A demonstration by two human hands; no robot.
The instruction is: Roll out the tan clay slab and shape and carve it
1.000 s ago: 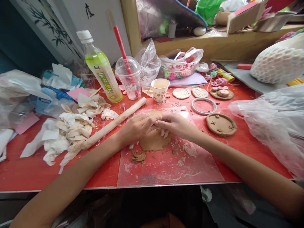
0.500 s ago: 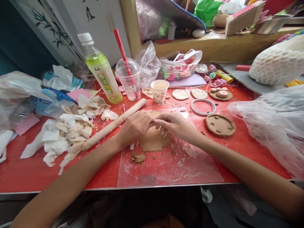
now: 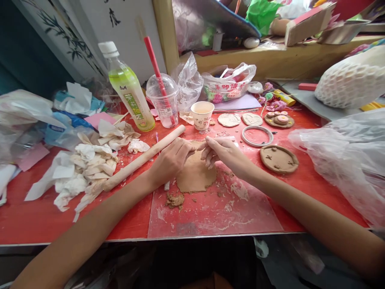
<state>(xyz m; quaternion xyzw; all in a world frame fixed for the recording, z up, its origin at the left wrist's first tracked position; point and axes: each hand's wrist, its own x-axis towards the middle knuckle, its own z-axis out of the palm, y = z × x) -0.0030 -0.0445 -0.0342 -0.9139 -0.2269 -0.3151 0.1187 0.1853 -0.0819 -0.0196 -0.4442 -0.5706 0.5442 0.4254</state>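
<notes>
My left hand [image 3: 177, 157] is closed, fingertips pressed together above the upper left of a flat slab of brown clay [image 3: 197, 178]. What it pinches, if anything, is hidden. Opposite it, my right hand [image 3: 221, 154] hovers over the slab's upper right with fingers loosely bent and apart, nothing visible in them. A small gap separates the two hands. The slab lies on a clear sheet [image 3: 210, 220], with a crumbly clay lump [image 3: 175, 200] at its lower left. A wooden rolling pin [image 3: 144, 158] rests slantwise left of my left hand.
A paper cup [image 3: 202, 116], a plastic cup with a red straw [image 3: 164, 102] and a bottle of green drink [image 3: 130, 94] stand behind. A ring [image 3: 257, 136] and a round clay plaque [image 3: 279, 159] lie right. Crumpled tissues [image 3: 93, 160] pile up left; a plastic bag [image 3: 345, 144] sits far right.
My hands were touching at the fingertips and have come apart. The right hand has shifted slightly right and its fingers have loosened. The slab and surrounding objects have stayed put.
</notes>
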